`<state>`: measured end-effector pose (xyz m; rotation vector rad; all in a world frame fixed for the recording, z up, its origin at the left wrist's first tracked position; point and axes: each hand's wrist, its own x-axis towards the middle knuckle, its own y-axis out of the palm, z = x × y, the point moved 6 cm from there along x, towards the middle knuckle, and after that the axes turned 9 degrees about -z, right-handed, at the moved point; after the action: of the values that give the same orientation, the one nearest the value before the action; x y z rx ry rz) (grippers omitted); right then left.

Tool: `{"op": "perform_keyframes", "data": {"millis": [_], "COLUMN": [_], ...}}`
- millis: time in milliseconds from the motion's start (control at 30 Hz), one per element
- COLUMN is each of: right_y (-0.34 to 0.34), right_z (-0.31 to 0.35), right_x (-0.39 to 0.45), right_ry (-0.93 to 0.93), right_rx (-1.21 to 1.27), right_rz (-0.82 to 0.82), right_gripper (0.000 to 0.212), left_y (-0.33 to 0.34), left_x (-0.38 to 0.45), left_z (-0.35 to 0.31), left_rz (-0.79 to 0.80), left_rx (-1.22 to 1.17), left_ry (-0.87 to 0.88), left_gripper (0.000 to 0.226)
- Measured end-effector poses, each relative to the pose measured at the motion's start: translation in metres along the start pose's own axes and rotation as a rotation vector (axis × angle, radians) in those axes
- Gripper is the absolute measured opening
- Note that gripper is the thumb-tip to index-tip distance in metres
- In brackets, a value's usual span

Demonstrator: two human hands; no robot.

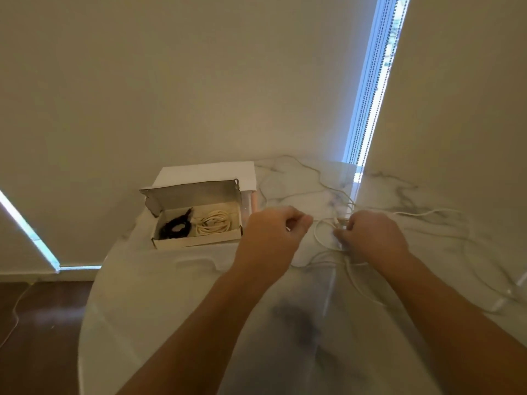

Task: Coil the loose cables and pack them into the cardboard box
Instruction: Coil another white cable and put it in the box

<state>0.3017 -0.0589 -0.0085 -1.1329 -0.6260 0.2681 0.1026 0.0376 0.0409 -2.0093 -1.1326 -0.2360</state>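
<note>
The right hand (373,238) has its fingers curled into a closed grip on a thin white cable (320,238), whose loops gather at the fingertips and trail from under the hand toward the person. Just to the left of that grip, the left hand (273,235) is also curled, thumb against fingers; it seems to pinch a strand of the same cable, though the strand itself is too fine to make out there. One small loop of cable hangs between the two grips.

More loose white cable spreads over the marbled desk (176,303) to the right of the right-hand grip and beyond both hands toward the wall.

Left of the left-hand grip and a little farther from the person, the cardboard box (196,240) sits on the desk with its lid standing open. Inside lie a black coiled cable (175,226) on the far-left side and a cream coiled cable (214,222) beside it, nearer the hands.
</note>
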Motion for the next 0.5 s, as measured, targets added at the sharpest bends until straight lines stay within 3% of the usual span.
{"op": "perform_keyframes", "data": {"millis": [267, 500], "right_y": [0.003, -0.058], "right_z": [0.003, 0.013], "right_x": [0.001, -0.013], "right_ry": [-0.016, 0.038], "right_rx": [-0.009, 0.385], "right_rz": [-0.017, -0.107], "right_gripper": [0.027, 0.017], "left_y": [0.03, 0.035], "left_x": [0.014, 0.009], "left_z": [0.009, 0.026], "left_rz": [0.013, 0.079], "left_rx": [-0.084, -0.326], "left_ry": [-0.095, -0.221], "left_gripper": [0.025, 0.021]}}
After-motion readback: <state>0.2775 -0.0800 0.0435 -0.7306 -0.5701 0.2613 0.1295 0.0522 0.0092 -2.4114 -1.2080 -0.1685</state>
